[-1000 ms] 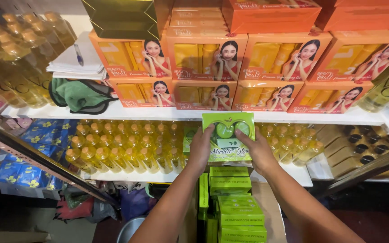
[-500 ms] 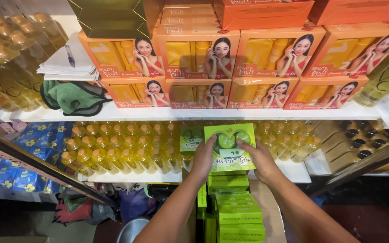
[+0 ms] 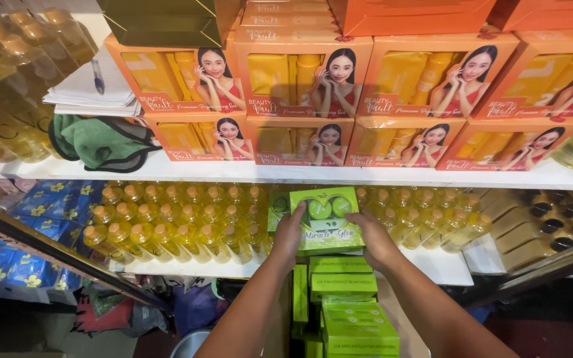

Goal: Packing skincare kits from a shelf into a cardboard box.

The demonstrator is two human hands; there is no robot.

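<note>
Green box (image 3: 326,219) held by two hands, left (image 3: 288,233), right (image 3: 376,240).

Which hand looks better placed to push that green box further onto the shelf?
Neither clearly. The left hand and right hand grip opposite sides of the green box evenly, so both together seem best placed to slide it onto the shelf.

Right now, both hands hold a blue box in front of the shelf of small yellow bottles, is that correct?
Not quite: the box is bright green, not blue, as the head view shows. The left hand and right hand do hold it in front of the small yellow bottles.
</note>
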